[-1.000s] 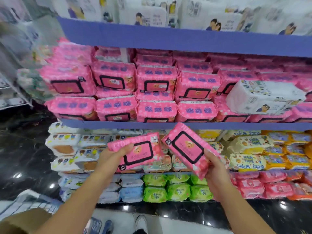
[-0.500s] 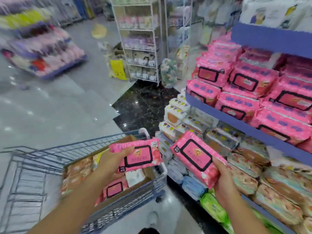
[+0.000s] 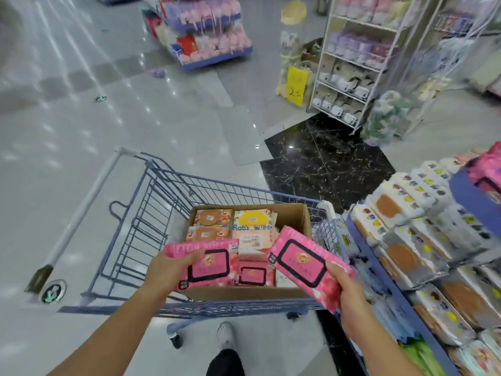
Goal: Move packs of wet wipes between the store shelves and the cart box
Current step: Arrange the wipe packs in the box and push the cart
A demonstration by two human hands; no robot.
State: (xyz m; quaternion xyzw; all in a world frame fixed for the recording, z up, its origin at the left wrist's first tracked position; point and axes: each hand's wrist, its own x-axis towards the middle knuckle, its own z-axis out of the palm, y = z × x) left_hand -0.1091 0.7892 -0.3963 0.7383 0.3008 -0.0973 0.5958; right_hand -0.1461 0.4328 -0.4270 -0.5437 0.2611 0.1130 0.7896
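My left hand (image 3: 169,270) grips a pink pack of wet wipes (image 3: 214,263) by its left end, over the near edge of the cardboard box (image 3: 292,215). My right hand (image 3: 345,290) holds a second pink pack (image 3: 301,264), tilted, above the box's near right corner. The box sits in a blue wire cart (image 3: 151,213) and holds several packs: orange-lidded ones, a yellow "Baby wipes" pack (image 3: 252,221) and another pink pack (image 3: 253,275).
Store shelves (image 3: 423,240) with white and orange wipe packs run along the right, close to the cart. A white wire rack (image 3: 352,63) and a yellow price sign (image 3: 296,85) stand ahead. My shoe (image 3: 225,335) is below the cart. Open grey floor lies to the left.
My view has swung left from the pink shelf stock to the cart. Both hands carried their pink packs along and now hold them over the box.
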